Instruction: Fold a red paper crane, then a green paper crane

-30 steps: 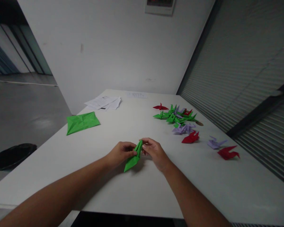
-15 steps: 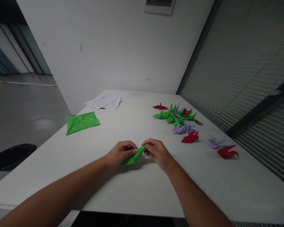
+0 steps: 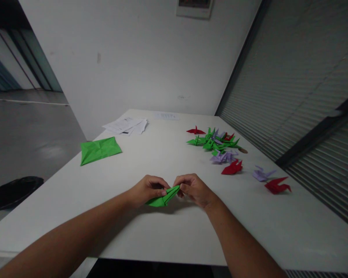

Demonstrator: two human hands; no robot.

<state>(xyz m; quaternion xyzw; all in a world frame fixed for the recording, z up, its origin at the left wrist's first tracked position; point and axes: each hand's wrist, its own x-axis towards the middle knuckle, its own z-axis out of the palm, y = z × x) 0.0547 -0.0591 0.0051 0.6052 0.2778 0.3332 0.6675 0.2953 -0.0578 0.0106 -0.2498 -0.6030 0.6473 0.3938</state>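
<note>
Between my hands, just above the white table (image 3: 168,239), is a folded piece of green origami paper (image 3: 159,201) with a narrow point slanting up to the right. My left hand (image 3: 147,190) is closed on its left part, thumb on top. The fingers of my right hand (image 3: 194,189) pinch the tip of that narrow point. Fingertips cover parts of the folds. Right of my right hand stand a red paper crane (image 3: 232,168), a purple paper crane (image 3: 261,174) and another red crane (image 3: 277,186).
A heap of green, purple and red paper cranes (image 3: 211,143) lies at the back right. A creased green paper sheet (image 3: 101,150) rests near the left edge, with printed papers (image 3: 126,124) behind it. A black-lined bin (image 3: 14,192) stands left; window blinds (image 3: 316,96) flank the right.
Both hands and the green folded paper have sunk slightly toward the table's near edge. The narrow point lies a little flatter than before. My grip on it is unchanged.
</note>
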